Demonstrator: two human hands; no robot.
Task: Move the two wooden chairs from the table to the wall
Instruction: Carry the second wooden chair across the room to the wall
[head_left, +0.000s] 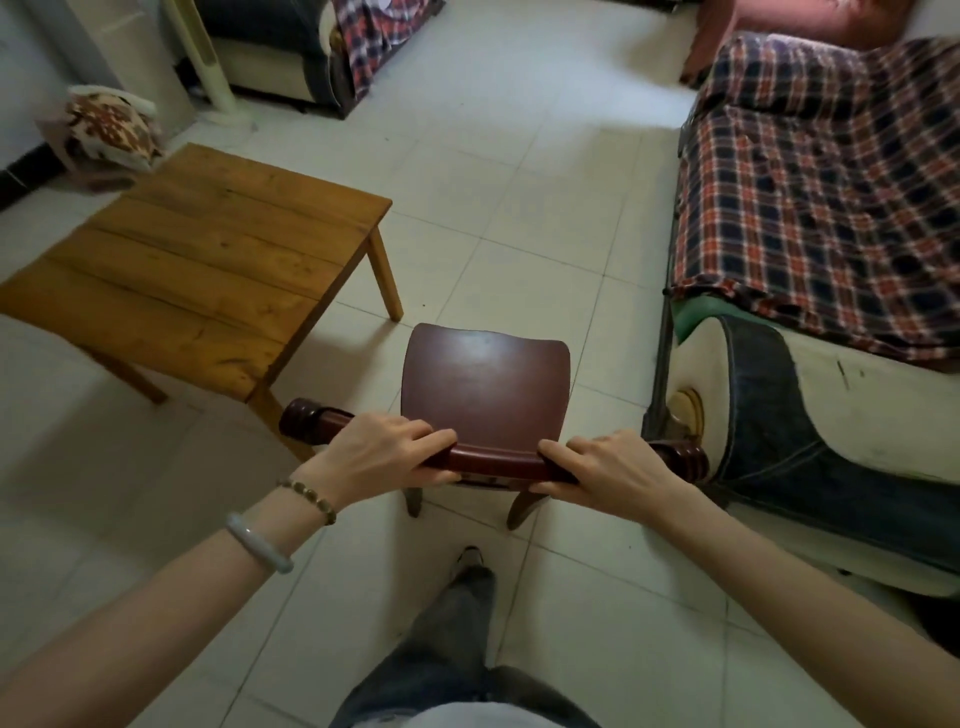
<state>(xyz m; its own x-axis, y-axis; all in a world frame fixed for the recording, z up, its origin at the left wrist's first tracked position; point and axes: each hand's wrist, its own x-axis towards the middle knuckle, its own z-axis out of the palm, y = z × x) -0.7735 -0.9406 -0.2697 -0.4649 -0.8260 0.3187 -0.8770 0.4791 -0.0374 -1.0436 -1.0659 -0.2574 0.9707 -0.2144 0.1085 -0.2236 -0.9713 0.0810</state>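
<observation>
A dark red-brown wooden chair (485, 379) stands in front of me on the tiled floor, seen from above and behind. My left hand (382, 452) grips the left part of its curved top rail. My right hand (605, 467) grips the right part of the same rail. The light wooden table (197, 260) is to the left, its near corner close to the chair's left rail end. Only one chair is in view. The chair's front legs are hidden under the seat.
A sofa (810, 208) with a plaid cover runs along the right, its armrest (769, 415) close to the chair's right side. Another plaid-covered seat (322, 47) and a white fan stand (208, 57) are at the back left, with a patterned cushion (111, 127) by the wall.
</observation>
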